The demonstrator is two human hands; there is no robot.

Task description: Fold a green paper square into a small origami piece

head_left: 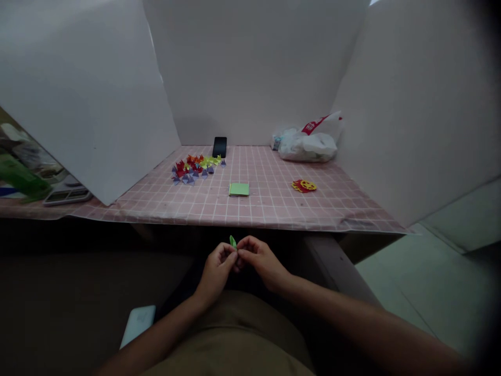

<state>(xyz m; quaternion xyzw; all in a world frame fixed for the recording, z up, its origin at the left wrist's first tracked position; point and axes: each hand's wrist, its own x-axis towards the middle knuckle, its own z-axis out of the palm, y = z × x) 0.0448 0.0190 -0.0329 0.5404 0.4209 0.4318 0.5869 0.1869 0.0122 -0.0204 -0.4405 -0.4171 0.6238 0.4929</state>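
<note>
Just below the table's front edge, my left hand (217, 269) and my right hand (263, 262) meet, both closed with fingertips pinched together. Between them is a small piece of folded green paper (233, 241); its pointed upper part sticks up, and the rest is hidden by my fingers. Straight ahead on the table lies a small stack of square light green paper sheets (239, 189). Further back on the left is a cluster of small folded paper figures (194, 168) in red, orange, yellow and purple.
The pink checked tabletop (270, 209) has white panels around it. A black phone (219, 147) leans at the back; a white plastic bag (309, 146) sits back right. Red and yellow cut-out shapes (304, 186) lie right. A scale (68, 194) stands left, a white device (138, 321) beside me.
</note>
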